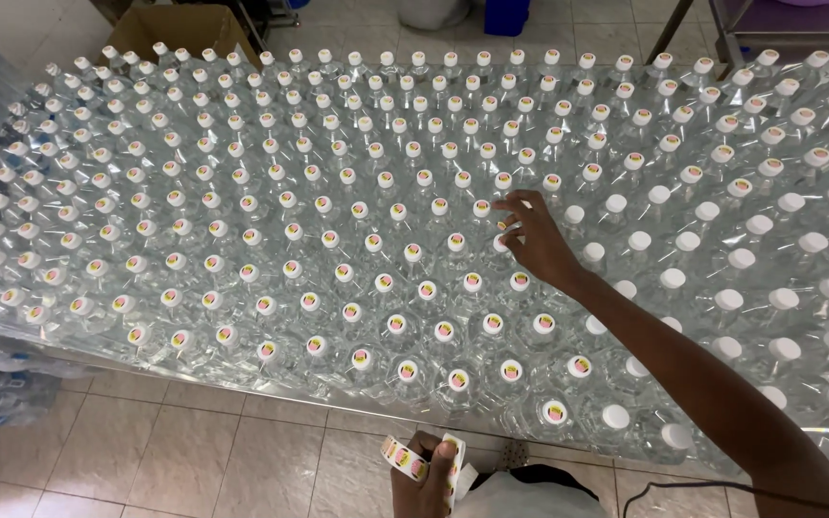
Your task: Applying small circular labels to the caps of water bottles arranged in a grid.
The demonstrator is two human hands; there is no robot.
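Nearest, at the bottom edge, the left hand [426, 477] grips a strip of round yellow-red stickers [405, 459], its long axis curling up and left off the fingers. Beyond it, the right hand [530, 240] reaches far over the table's [11, 338] near edge, fingers half-open and curled, fingertips [505, 204] touching a white cap [502, 242] mid-table. Clear upright bottles [338, 192] pack the table; left caps stickered, right caps [779, 249] plain; cardboard box [177, 29] beyond the far-left corner.

Round yellow-and-pink stickers [407, 369] top the left bottle caps; a sticker strip [405, 459] curls low centre.
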